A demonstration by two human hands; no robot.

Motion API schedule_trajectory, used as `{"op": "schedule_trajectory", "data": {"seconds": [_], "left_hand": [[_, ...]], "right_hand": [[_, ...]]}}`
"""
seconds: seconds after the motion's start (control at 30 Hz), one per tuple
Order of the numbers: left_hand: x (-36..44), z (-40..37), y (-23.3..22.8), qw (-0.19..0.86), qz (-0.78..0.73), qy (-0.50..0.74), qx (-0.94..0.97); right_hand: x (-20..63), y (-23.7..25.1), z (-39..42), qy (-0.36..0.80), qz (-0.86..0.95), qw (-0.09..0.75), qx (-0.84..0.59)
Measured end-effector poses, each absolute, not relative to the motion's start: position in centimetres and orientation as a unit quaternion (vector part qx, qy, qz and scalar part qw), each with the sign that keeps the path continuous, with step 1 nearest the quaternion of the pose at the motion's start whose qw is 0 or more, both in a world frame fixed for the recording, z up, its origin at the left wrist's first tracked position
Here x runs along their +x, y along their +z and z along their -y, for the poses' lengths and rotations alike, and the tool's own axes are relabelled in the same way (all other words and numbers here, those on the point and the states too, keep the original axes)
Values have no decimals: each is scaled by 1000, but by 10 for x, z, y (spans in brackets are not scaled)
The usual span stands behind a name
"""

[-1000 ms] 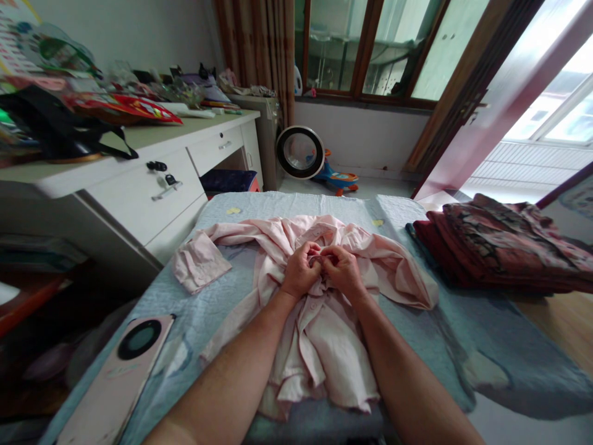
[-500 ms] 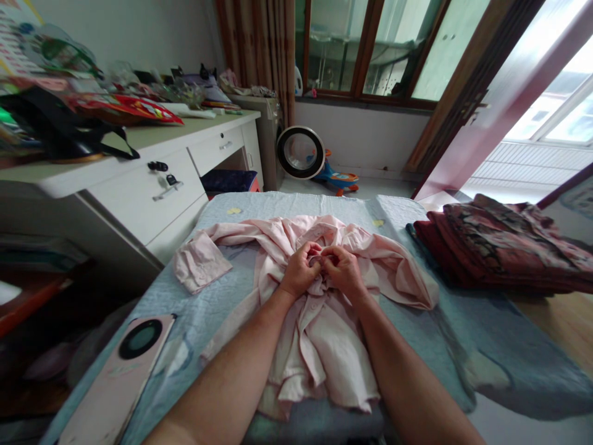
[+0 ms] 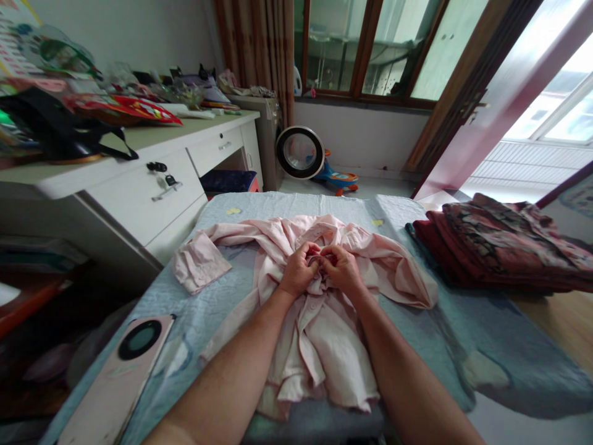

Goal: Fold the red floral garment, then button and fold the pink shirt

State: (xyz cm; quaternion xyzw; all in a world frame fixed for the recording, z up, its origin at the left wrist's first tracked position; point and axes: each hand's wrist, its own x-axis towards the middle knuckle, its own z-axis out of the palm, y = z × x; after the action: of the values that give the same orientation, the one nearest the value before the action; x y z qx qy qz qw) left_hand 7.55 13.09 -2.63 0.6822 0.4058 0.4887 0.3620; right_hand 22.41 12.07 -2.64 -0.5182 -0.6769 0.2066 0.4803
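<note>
A pale pink button-up shirt lies spread on a light blue cloth, its sleeves reaching out to both sides and its hem toward me. Both hands meet at the middle of its front. My left hand pinches the shirt's front edge between thumb and fingers. Close beside it, my right hand grips the fabric from the other side, fingertips almost touching the left ones. The cloth is bunched around the fingers, and whatever small part sits between the fingertips is hidden. Below the hands a button shows on the front strip.
The light blue cloth covers the table. A pink phone-like slab with a round black patch lies at front left. Folded dark red clothes are stacked at right. A cluttered white desk stands left, with a round machine door open beyond.
Almost nothing differs. The fingers have shifted very slightly at the same spot on the shirt front.
</note>
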Motion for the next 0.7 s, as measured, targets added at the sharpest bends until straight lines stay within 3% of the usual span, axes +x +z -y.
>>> {"op": "schedule_trajectory", "data": {"seconds": [0.7], "left_hand": [[78,-127,-24,358,-419,477,685]], "right_hand": [[220,-19,-115,118,716,442,-528]]}}
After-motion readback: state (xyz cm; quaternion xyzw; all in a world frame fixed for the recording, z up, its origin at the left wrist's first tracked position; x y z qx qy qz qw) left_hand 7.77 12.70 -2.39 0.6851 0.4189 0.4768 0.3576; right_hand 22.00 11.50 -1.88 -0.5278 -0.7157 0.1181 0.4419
